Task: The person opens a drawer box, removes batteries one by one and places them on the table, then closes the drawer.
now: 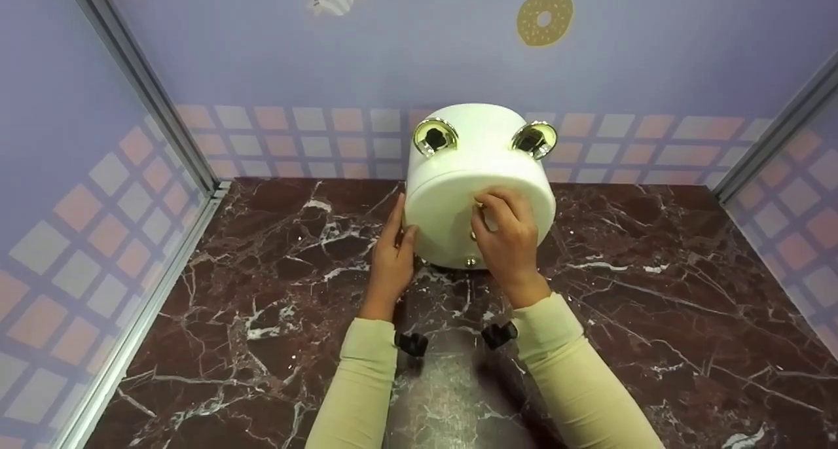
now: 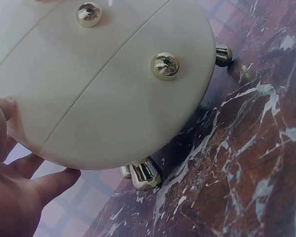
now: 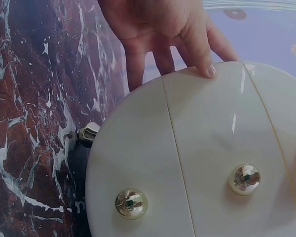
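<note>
A white drum-shaped drawer box [image 1: 452, 174] with a round front stands on the marble-patterned surface. Seams cross its front, and shiny gold knobs [image 2: 165, 66] sit in line down the middle. My left hand [image 1: 391, 259] rests against the box's left side, fingers fairly straight along the side and thumb on the front's edge. With thumb and forefinger, my right hand [image 1: 509, 239] pinches the top knob [image 1: 480, 205], which is mostly covered. The right wrist view shows the left hand [image 3: 163, 29] at the box's rim and only a fingertip of the right.
Two gold ear-shaped pieces [image 1: 435, 137] stick up from the box's top. Small gold feet [image 2: 144, 174] support it underneath. Behind stands a lilac wall [image 1: 419, 50] with a tile pattern, and panels close off both sides. Black wrist straps [image 1: 411, 344] hang inside the sleeves.
</note>
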Demonstrator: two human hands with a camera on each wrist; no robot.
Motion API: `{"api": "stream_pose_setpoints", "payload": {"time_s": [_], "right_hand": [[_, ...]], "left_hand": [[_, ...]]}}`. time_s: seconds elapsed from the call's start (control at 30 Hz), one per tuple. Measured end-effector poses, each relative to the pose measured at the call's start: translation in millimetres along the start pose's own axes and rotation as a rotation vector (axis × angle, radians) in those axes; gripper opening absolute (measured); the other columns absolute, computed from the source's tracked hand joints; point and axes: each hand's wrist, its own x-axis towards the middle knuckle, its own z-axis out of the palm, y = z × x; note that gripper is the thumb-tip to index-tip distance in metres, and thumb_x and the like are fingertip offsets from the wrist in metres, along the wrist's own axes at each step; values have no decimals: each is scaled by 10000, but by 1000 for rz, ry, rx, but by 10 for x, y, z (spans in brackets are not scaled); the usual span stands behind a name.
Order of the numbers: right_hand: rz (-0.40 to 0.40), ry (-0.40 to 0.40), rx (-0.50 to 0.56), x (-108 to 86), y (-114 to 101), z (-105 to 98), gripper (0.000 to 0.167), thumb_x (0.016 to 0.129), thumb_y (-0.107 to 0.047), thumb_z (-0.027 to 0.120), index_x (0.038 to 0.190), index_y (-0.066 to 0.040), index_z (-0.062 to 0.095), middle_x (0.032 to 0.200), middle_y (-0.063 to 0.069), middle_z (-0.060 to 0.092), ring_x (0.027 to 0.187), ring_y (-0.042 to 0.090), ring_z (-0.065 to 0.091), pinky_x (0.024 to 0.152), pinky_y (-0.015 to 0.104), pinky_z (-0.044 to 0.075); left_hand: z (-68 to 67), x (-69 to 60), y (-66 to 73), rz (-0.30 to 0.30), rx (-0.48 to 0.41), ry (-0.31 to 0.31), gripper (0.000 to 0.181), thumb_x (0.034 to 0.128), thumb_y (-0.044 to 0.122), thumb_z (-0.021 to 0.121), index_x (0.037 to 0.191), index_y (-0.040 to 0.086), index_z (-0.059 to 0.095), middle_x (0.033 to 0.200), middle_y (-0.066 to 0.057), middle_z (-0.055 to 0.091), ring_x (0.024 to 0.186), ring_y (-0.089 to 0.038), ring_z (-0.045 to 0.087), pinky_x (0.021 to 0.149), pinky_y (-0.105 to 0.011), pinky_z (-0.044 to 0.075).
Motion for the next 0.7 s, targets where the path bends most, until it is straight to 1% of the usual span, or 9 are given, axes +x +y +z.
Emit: {"api": "stream_pose_setpoints", "payload": {"time_s": [0.2, 0.33, 0.43, 0.53, 0.63, 0.7], "right_hand": [[-16, -3, 6, -24, -27, -45, 139, 797, 15, 718, 928, -33, 718, 961, 93, 675, 871, 246, 608, 811, 256, 494], [-33, 3, 25, -57, -55, -71, 148, 783, 31, 721, 918, -29, 721, 958, 97, 678, 884, 256, 607, 828, 258, 494], [-51, 19, 38, -84, -69, -90, 155, 773, 42, 726, 911, -30, 726, 947, 100, 681, 887, 262, 609, 833, 270, 496], [-71, 37, 41, -107, -85, -110, 154, 770, 38, 733, 910, -28, 729, 943, 104, 680, 887, 262, 611, 826, 275, 502], [-89, 55, 43, -130, -107, -128, 152, 768, 32, 741, 909, -25, 730, 943, 107, 680, 882, 257, 613, 814, 270, 507], [-97, 61, 46, -143, -127, -139, 156, 766, 33, 743, 911, -22, 730, 944, 109, 679, 882, 257, 612, 814, 268, 507]], "left_hand": [[4, 0, -3, -9, 3, -5, 567, 1008, 291, 495, 1534, 253, 287, 1590, -26, 301, 1425, -234, 360, 1137, -371, 389], [-3, -6, 0, -31, -3, -5, 568, 1002, 303, 499, 1530, 279, 290, 1590, 0, 300, 1422, -230, 364, 1134, -357, 393], [0, -7, 0, -34, -11, -6, 569, 998, 304, 504, 1526, 299, 294, 1590, 4, 298, 1425, -221, 361, 1139, -333, 383], [0, -1, -2, -21, -14, -9, 570, 998, 296, 503, 1529, 280, 294, 1591, -17, 297, 1428, -227, 357, 1139, -340, 382], [-4, 6, -2, -22, -8, -13, 566, 1004, 301, 493, 1531, 270, 290, 1592, -15, 295, 1442, -221, 333, 1155, -355, 361], [-9, 5, -2, -33, 3, -18, 562, 1009, 307, 484, 1532, 281, 283, 1592, 6, 293, 1446, -213, 324, 1157, -364, 359]]}}
